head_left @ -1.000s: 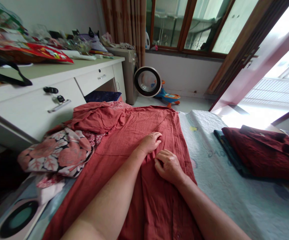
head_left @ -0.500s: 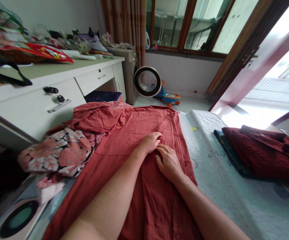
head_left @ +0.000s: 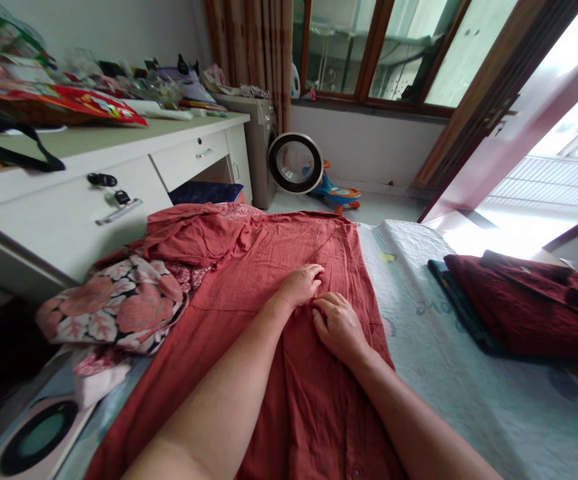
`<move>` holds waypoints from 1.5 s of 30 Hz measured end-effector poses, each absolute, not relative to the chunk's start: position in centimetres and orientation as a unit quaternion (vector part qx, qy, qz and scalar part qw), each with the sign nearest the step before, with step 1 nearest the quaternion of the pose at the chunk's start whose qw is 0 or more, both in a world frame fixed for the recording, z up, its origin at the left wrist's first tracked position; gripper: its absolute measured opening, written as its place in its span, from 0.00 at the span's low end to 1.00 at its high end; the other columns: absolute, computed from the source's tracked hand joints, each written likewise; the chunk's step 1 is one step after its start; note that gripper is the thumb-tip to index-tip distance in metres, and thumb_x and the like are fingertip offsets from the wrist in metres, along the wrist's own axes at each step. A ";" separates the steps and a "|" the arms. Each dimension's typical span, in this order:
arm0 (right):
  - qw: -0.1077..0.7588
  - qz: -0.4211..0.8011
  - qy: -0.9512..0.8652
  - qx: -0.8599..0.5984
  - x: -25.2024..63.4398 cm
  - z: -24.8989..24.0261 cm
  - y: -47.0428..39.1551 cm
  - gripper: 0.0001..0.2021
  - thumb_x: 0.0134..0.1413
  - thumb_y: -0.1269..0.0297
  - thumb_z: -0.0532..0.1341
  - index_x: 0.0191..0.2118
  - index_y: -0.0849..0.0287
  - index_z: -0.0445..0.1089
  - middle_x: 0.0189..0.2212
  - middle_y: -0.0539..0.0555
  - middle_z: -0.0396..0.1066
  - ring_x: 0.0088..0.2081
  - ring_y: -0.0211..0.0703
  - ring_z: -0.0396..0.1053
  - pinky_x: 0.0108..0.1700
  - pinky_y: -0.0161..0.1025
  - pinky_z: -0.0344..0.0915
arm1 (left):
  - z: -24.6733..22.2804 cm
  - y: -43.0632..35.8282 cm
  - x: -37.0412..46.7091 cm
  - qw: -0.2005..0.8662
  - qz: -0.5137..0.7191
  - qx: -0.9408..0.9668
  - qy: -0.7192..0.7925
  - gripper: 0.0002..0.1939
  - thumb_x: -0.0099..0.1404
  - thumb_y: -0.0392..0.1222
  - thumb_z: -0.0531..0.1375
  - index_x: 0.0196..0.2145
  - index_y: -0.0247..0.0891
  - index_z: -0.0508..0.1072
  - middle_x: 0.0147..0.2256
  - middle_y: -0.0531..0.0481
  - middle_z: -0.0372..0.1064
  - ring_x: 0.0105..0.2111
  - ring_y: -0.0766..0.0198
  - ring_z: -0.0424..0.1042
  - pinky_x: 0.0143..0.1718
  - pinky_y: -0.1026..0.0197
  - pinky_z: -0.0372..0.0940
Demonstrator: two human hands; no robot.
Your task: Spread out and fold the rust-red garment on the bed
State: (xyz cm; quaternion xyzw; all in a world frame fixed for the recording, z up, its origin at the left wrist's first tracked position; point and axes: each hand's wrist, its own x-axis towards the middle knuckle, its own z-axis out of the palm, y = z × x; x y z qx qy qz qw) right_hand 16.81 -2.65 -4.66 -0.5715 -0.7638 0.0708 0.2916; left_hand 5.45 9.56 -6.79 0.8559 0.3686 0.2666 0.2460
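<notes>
A rust-red garment [head_left: 239,280] lies spread lengthwise before me, with a button showing near the bottom of the view. Over its middle, my left hand [head_left: 303,285] bends its fingers down onto the cloth, closed on it; its thumb is hidden. Just to the right and nearer to me, my right hand [head_left: 337,323] has curled fingers, with the thumb close to the index finger, pinching the cloth. The two hands nearly touch at the fingertips. Whatever lies beneath the fingers is hidden.
Beside the garment on the left is a bunched floral cloth [head_left: 119,303]. Folded dark red clothes [head_left: 529,307] rest on the right of the pale bedspread [head_left: 419,373]. Beyond stand a cluttered cabinet [head_left: 69,207], a washing machine with its round door [head_left: 296,163] swung out, and a blue ride-on toy [head_left: 336,193].
My right hand has drawn slightly back toward me and its fingers have curled in more. My left hand stays almost still, and the garment lies as before.
</notes>
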 end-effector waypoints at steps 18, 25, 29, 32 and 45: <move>0.324 0.054 -0.783 -0.528 16.8 -4.7 -3.1 0.11 0.55 0.73 0.56 0.24 0.56 0.63 0.25 0.51 0.66 0.31 0.41 0.62 0.38 0.39 0.60 | -6.7 9.4 5.3 0.244 0.263 0.858 0.368 0.17 0.64 0.31 0.56 0.51 0.36 0.72 0.52 0.45 0.72 0.53 0.61 0.70 0.59 0.59 0.61; 0.372 0.041 -0.747 -0.549 16.9 -4.7 -3.1 0.07 0.56 0.73 0.55 0.34 0.56 0.69 0.34 0.55 0.70 0.40 0.46 0.66 0.47 0.43 0.63 | -6.5 9.4 5.4 0.242 0.262 0.858 0.369 0.17 0.65 0.31 0.56 0.51 0.35 0.72 0.53 0.44 0.72 0.54 0.60 0.70 0.59 0.58 0.61; 0.354 0.015 -0.714 -0.604 17.2 -5.6 -2.6 0.18 0.54 0.76 0.54 0.50 0.61 0.69 0.51 0.62 0.69 0.53 0.52 0.63 0.57 0.50 0.60 | -6.4 9.3 5.4 0.246 0.259 0.856 0.374 0.16 0.64 0.31 0.57 0.50 0.35 0.72 0.52 0.44 0.72 0.53 0.60 0.70 0.60 0.58 0.61; 0.278 0.031 -0.719 -0.636 17.2 -5.9 -2.4 0.21 0.54 0.77 0.53 0.52 0.63 0.69 0.53 0.63 0.68 0.54 0.53 0.63 0.58 0.50 0.60 | -6.4 9.3 5.4 0.243 0.261 0.857 0.372 0.16 0.65 0.30 0.56 0.50 0.35 0.72 0.52 0.44 0.72 0.53 0.60 0.70 0.59 0.58 0.62; 0.192 0.036 -0.711 -0.675 16.9 -5.2 -2.3 0.20 0.55 0.74 0.54 0.52 0.63 0.71 0.54 0.60 0.69 0.54 0.49 0.64 0.59 0.42 0.57 | -6.0 8.7 6.2 0.250 0.297 0.856 0.343 0.18 0.63 0.26 0.54 0.46 0.39 0.74 0.51 0.48 0.74 0.52 0.63 0.71 0.59 0.59 0.62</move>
